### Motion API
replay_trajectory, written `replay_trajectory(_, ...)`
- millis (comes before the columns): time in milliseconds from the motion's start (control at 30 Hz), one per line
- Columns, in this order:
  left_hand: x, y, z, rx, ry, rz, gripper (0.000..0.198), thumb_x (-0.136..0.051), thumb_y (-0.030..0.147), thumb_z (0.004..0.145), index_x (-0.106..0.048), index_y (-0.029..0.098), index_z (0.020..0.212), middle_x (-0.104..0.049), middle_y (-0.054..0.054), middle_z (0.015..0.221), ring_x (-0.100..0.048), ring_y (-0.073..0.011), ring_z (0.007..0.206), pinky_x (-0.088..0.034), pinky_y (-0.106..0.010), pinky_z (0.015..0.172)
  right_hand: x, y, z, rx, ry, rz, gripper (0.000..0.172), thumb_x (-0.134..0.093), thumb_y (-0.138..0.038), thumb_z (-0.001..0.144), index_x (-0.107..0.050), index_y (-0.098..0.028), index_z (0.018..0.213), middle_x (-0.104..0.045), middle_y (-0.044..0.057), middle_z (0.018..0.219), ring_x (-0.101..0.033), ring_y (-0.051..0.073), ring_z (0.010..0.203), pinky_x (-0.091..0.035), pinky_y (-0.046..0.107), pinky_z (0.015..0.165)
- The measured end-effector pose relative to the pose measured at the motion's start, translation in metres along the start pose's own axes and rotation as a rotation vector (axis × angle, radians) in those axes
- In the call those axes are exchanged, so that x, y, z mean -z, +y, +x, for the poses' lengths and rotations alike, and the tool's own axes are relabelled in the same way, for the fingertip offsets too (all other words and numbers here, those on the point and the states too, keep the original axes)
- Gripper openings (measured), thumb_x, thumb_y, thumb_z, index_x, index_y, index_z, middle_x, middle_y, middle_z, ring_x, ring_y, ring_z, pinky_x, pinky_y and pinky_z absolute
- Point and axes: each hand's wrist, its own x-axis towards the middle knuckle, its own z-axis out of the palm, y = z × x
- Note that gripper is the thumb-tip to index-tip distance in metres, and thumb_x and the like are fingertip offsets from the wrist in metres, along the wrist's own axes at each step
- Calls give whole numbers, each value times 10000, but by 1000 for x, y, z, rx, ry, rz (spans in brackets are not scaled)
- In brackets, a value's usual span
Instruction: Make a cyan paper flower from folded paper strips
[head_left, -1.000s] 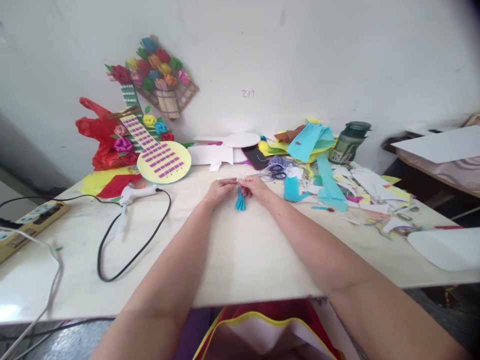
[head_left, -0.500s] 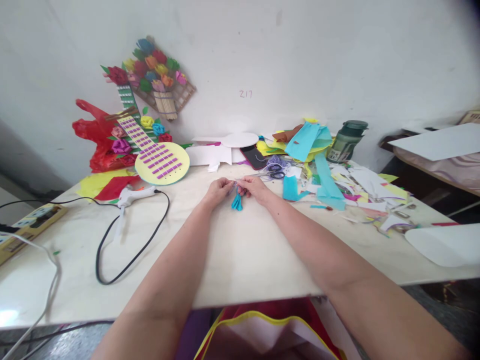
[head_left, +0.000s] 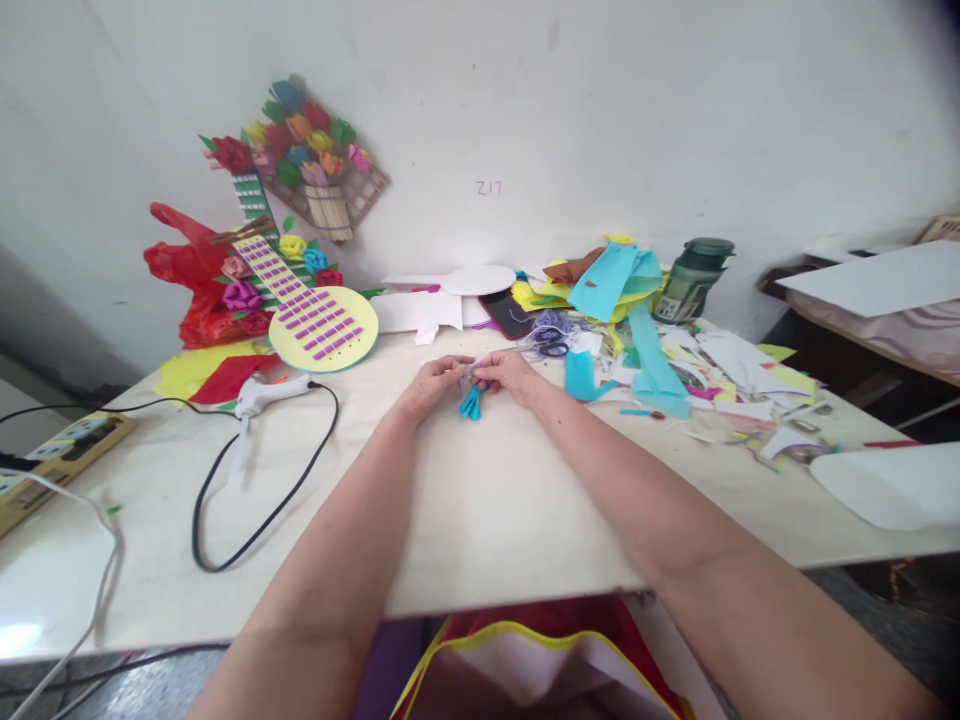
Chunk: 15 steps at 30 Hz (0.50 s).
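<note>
Over the table's middle, my left hand [head_left: 437, 386] and my right hand [head_left: 512, 375] meet almost tip to tip, both with pinched fingers. A small gathered piece of blue crepe paper [head_left: 470, 405] hangs below the fingertips, its pleated end fanned downward. Pale purple yarn [head_left: 469, 369] shows between the two hands at the top of the paper. The right fingers curl beside the blue paper and touch it, while the left fingertips pinch at the yarn. The fingers partly hide how the yarn runs around the paper.
To the left lie a white glue gun [head_left: 259, 398] with a looped black cord and a power strip [head_left: 64, 455]. A yellow paper guitar [head_left: 324, 328] leans at the back. Rightward are scissors [head_left: 553, 349], blue crepe strips [head_left: 656, 365], paper scraps and a green bottle [head_left: 694, 280].
The blue paper has shifted slightly left and its fanned end is turned a little. More purple yarn shows between the fingertips. Both hands stay in nearly the same place.
</note>
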Motion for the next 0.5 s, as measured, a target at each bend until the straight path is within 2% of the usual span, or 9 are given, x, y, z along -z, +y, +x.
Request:
replay_trajectory(67, 1, 1, -1, -28, -16, 15, 259, -637, 377, 654, -579, 126, 628, -614, -95, 1030, -539, -200, 951, -354, -326, 892, 0, 0, 1, -8, 4, 0, 57, -630, -83, 634, -592, -121, 615, -641, 1, 565, -535, 57, 460, -358, 153, 402)
replay_trajectory(133, 1, 1, -1, -29, -28, 24, 261, -646, 365, 642, -552, 129, 583, -615, -85, 999, -548, -185, 905, -367, -316, 876, 0, 1, 1, -11, 12, 2, 73, -639, -72, 616, -588, -123, 606, -631, -3, 543, -535, 59, 458, -360, 154, 407)
replay_trajectory(300, -3, -1, 1, 75, 43, -19, 291, -597, 415, 684, -550, 127, 681, -600, -42, 689, -546, -138, 651, -427, -298, 689, 1, 2, 2, -4, 10, 17, 108, -660, -63, 579, -579, -130, 602, -605, -24, 508, -523, 61, 437, -368, 160, 407)
replay_trajectory(400, -4, 0, 2, 74, 70, -70, 275, -619, 373, 660, -484, 147, 741, -586, -17, 652, -542, -123, 585, -418, -267, 586, 3, 4, 3, 12, -18, 21, 121, -678, -76, 563, -582, -132, 612, -616, -21, 538, -540, 71, 457, -394, 171, 419)
replay_trajectory(500, -4, 3, 1, 79, 41, -61, 332, -654, 226, 581, -448, 161, 832, -583, 12, 671, -543, -110, 578, -404, -239, 550, 5, 5, 3, 21, -39, 18, 126, -687, -91, 562, -584, -132, 623, -629, -12, 566, -563, 83, 488, -421, 179, 441)
